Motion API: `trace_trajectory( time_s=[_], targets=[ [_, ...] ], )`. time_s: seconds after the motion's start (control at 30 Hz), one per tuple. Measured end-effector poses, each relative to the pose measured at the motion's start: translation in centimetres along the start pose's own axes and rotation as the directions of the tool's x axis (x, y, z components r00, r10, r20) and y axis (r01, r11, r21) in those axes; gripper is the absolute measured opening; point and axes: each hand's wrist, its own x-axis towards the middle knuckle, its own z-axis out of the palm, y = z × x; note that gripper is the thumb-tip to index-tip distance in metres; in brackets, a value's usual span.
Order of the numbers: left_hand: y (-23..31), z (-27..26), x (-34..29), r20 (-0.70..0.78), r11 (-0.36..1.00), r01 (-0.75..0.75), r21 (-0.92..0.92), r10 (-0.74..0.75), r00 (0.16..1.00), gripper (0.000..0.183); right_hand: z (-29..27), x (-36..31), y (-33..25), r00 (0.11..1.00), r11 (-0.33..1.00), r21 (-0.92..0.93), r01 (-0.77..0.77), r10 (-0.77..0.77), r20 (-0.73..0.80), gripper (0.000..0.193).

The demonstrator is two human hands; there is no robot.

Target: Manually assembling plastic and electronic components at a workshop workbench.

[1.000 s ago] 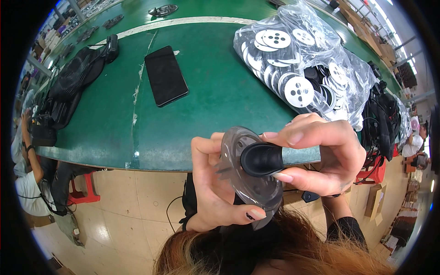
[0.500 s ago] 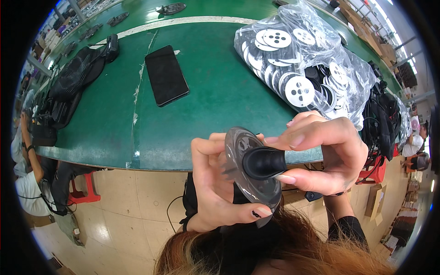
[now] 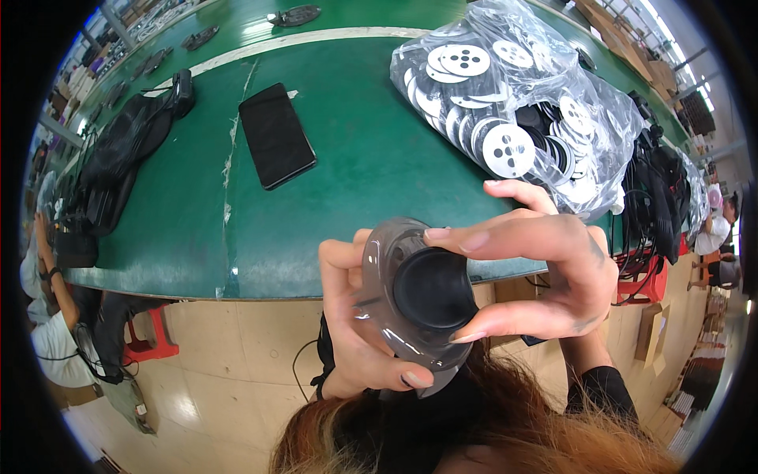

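Note:
In front of me, past the table's near edge, I hold a smoky translucent plastic shell with a round black cap on its face. My left hand wraps the shell from the left, thumb along its lower rim and fingers behind it. The thumb and index finger of my right hand pinch the black cap from above and below. Whether the cap is fixed to the shell cannot be seen. Just beyond my right hand lies a clear plastic bag full of white and black discs with holes.
A black phone lies on the green table. Black mesh items are at the left, black cables at the right. Several dark shells, one of them a far shell, rest farther back. A person sits at left near a red stool.
The shell has turned so the black cap faces me more and has moved slightly left. My right hand has moved left with it, still pinching the cap. The view has shifted a little.

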Motion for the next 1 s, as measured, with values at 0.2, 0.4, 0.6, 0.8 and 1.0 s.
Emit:
trace_trajectory(
  time_s=[0.2, 0.4, 0.6, 0.8, 1.0],
  targets=[
    [-0.1, 0.1, -0.5, -0.217, 0.980, 0.180, -0.090, -0.196, 0.956, 0.089, 0.4, -0.2, -0.6, 0.997, 0.995, -0.088, -0.054, 0.058, 0.042, 0.062],
    [-4.1, 0.0, 0.6, -0.059, 0.916, -0.336, -0.217, 0.331, 0.942, 0.089, 0.8, -0.5, -1.2, 0.992, 0.972, -0.226, -0.060, 0.084, 0.096, 0.070],
    [-3.8, 1.1, -0.4, -0.159, 0.904, -0.306, -0.297, 0.270, 0.950, 0.088, 1.2, -1.0, -0.7, 0.966, 0.976, -0.209, -0.054, 0.104, 0.235, 0.081],
    [-0.6, 0.1, 0.5, -0.001, 0.972, -0.079, -0.220, 0.081, 0.997, 0.068, 1.9, -1.5, 0.8, 0.956, 0.951, -0.240, -0.193, 0.237, 0.171, 0.099],
    [-0.2, 0.0, 1.1, -0.010, 0.986, 0.050, 0.160, -0.049, 0.999, 0.059, 2.2, -1.9, 1.7, 0.902, 0.874, 0.253, -0.415, 0.431, -0.010, 0.045]
  ],
)
